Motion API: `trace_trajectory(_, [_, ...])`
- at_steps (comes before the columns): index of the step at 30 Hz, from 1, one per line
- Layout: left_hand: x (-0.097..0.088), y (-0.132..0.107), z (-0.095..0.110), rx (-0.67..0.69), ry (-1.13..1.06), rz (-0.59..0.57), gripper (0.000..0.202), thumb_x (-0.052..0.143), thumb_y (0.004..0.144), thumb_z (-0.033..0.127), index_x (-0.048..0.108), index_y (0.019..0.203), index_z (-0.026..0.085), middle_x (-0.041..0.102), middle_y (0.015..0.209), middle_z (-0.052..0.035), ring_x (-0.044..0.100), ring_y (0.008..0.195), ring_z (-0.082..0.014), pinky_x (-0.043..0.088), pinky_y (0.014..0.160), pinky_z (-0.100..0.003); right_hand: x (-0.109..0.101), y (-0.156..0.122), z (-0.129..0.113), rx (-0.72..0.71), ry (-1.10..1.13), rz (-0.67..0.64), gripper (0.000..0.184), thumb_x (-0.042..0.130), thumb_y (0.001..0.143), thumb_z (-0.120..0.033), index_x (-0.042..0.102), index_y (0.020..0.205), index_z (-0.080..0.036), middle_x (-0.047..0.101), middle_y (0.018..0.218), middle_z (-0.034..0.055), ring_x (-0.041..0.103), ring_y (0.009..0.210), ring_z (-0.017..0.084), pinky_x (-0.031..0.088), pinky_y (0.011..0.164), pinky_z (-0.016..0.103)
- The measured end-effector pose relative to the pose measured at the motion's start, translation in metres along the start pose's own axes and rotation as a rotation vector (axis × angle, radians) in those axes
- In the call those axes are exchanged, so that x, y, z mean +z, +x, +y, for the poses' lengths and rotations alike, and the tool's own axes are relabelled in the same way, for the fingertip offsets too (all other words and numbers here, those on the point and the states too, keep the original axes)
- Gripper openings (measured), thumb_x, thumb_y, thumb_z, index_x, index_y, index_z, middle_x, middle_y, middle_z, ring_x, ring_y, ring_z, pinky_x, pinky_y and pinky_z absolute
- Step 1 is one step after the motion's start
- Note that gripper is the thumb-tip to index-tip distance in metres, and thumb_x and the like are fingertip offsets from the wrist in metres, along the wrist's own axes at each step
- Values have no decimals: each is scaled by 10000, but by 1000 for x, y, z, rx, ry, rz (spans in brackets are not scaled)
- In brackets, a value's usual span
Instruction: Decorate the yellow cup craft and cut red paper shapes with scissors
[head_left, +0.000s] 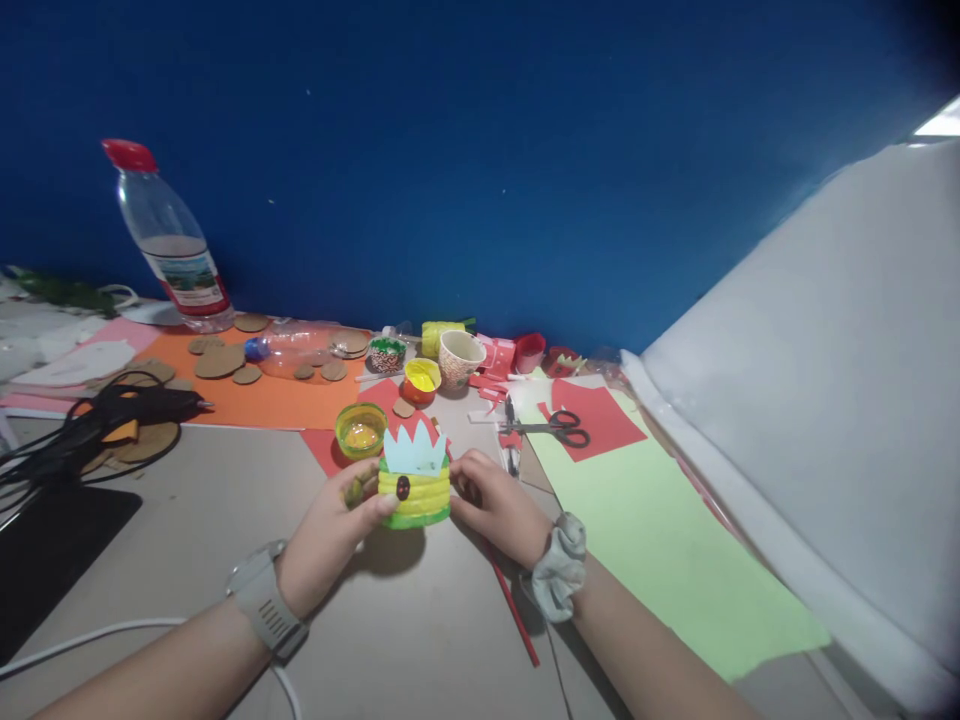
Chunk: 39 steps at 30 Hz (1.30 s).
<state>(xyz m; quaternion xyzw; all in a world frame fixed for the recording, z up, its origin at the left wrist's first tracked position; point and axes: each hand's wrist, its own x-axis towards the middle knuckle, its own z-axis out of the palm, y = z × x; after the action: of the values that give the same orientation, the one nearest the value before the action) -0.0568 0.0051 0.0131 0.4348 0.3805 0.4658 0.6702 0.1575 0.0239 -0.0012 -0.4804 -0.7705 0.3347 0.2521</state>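
Observation:
Between my hands is a small round paper craft [416, 503] banded in yellow and green. A dark red-black oval spot sits on its front, and a light blue zigzag paper strip [414, 450] stands up from its rim. My left hand [346, 512] grips the left side, thumb across the front. On the right edge, my right hand [496, 502] closes its curled fingers against the craft; the fingertips are partly hidden behind it. Just beyond my left hand stands a yellow-green bowl [361, 432] with shiny yellow stuff inside. A red straw [516, 612] lies below my right hand.
Black-handled scissors [568, 428] lie on red paper [611, 425] and light green paper [675, 540] at right. Several decorated cups, including a patterned one [459, 362], line the blue wall. At left are a glue gun [169, 403], cardboard discs [220, 361] and a tall water bottle [176, 240].

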Motion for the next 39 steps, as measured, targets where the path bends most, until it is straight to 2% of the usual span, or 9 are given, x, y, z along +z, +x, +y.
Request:
trace_trajectory(6, [-1,2,-1,15,20,-7,500,799,658,512,709,1002,160,754,1068,-122,693,986,-307,548,869,-375,-1,0,0,-15,-39,-40,90,627,865,-177,570,798,-192,479,792,-11,478,704,150,400,657,275])
trace_trajectory(21, [0,1,2,26,48,-4,429,789,700,417,690,1028,159,735,1129,-119,666,1061,-313,536,913,-379,5,-3,-9,-47,-142,-40,90,542,921,-139,545,861,-205,533,888,41,532,827,203,450,749,339])
trace_trajectory(32, [1,0,3,21,29,0,385,783,717,352,679,1033,158,730,1137,-112,662,1068,-303,533,922,-374,-3,-7,-9,-2,-215,-44,114,607,906,-223,506,856,-204,510,861,25,513,739,183,424,674,318])
trace_trajectory(39, [1,2,2,29,24,-4,386,792,713,341,684,1037,163,726,1152,-106,658,1082,-293,533,921,-348,-2,-5,-7,-5,-182,-82,109,567,919,-179,495,840,-201,503,849,22,503,730,175,419,661,301])
